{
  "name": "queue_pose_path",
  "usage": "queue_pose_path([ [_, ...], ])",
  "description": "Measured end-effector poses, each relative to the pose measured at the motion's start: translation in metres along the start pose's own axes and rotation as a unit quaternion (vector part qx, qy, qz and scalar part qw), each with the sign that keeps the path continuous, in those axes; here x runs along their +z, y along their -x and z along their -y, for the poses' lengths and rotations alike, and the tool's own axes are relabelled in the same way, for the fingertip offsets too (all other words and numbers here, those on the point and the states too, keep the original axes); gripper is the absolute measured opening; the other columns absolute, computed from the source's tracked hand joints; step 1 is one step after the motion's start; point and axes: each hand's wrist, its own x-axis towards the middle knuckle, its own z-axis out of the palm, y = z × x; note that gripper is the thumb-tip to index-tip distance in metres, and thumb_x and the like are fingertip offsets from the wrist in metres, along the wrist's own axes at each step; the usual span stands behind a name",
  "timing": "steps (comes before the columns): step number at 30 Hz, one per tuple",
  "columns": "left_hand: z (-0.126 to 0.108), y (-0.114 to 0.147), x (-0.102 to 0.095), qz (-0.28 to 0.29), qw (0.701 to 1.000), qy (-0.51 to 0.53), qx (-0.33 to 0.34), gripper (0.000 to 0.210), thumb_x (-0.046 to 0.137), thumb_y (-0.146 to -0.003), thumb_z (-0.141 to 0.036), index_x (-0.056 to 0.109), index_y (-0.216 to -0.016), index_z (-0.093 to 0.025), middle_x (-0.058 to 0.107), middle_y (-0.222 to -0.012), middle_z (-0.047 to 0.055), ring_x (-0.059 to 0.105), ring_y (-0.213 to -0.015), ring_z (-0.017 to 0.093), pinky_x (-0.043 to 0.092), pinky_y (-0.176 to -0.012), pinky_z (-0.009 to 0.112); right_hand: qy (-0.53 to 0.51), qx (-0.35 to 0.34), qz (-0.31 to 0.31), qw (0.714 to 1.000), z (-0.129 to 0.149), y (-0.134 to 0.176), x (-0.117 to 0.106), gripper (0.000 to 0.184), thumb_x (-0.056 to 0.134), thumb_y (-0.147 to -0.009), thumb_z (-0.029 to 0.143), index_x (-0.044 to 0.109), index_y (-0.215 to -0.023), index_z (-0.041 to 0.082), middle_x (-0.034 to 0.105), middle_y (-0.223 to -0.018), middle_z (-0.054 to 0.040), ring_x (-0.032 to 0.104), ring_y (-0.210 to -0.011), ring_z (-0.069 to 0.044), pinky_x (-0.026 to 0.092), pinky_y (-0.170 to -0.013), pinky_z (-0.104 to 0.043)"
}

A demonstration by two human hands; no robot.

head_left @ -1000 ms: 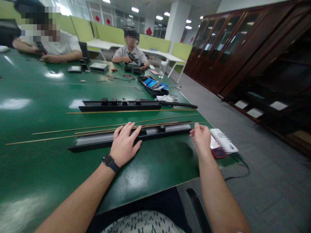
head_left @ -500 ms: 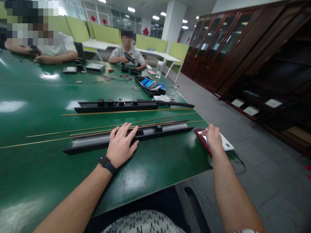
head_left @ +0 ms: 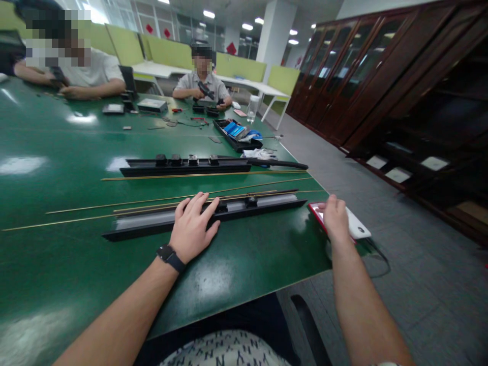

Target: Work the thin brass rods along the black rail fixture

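My left hand lies with fingers spread across a long black rail that has a pale inner strip. Small black blocks, one of them a black block, sit in this rail. Thin brass-coloured rods run along its far side, partly under my fingers. At the table's right edge my right hand is over a flat white device with a red-edged side and a cable. Its fingers are loosely bent, the fingertips at the device's left part, not wrapped round it. The hand hides part of the device.
A second black rail with several black blocks lies farther back. Beyond it are white gloves, a black tray with blue packs, and a clear cup. Two people sit across the green table.
My right hand's fingers have drawn in slightly over the white device. My left hand stays on the rail. The whole view has shifted a little.
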Motion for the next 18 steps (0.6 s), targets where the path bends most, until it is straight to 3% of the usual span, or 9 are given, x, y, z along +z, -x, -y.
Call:
queue_pose_path([
  [8, 0.0, 0.0, -0.001, -0.001, 1.0, 0.003, -0.001, 0.051, 0.054, -0.094, -0.036, 0.053, -0.144, -0.024, 0.052, -0.149, 0.016, 0.042, -0.144, 0.031, 0.028, -0.117, 0.051, -0.002, 0.021, -0.007, 1.0, 0.004, 0.001, -0.002, 0.058, 0.029, -0.096, 0.068, 0.059, -0.105, 0.02, 0.074, -0.085, -0.0098, 0.069, -0.094, -0.029, 0.045, -0.089, -0.042],
  [15, 0.0, 0.0, -0.001, 0.001, 1.0, 0.001, -0.003, 0.052, 0.054, -0.094, -0.036, 0.053, -0.144, -0.024, 0.051, -0.15, 0.016, 0.042, -0.144, 0.031, 0.028, -0.118, 0.051, 0.033, 0.013, -0.027, 0.999, 0.011, 0.01, -0.002, 0.056, 0.028, -0.097, 0.067, 0.059, -0.104, 0.02, 0.073, -0.095, -0.0141, 0.065, -0.101, -0.035, 0.044, -0.091, -0.047],
  [18, 0.0, 0.0, -0.001, 0.001, 1.0, 0.006, -0.005, 0.051, 0.054, -0.094, -0.036, 0.053, -0.144, -0.025, 0.051, -0.15, 0.015, 0.041, -0.145, 0.031, 0.027, -0.118, 0.051, 0.042, -0.014, -0.008, 0.999, 0.006, 0.007, 0.0, 0.057, 0.026, -0.097, 0.067, 0.059, -0.106, 0.02, 0.072, -0.096, -0.0152, 0.066, -0.101, -0.036, 0.045, -0.09, -0.047],
])
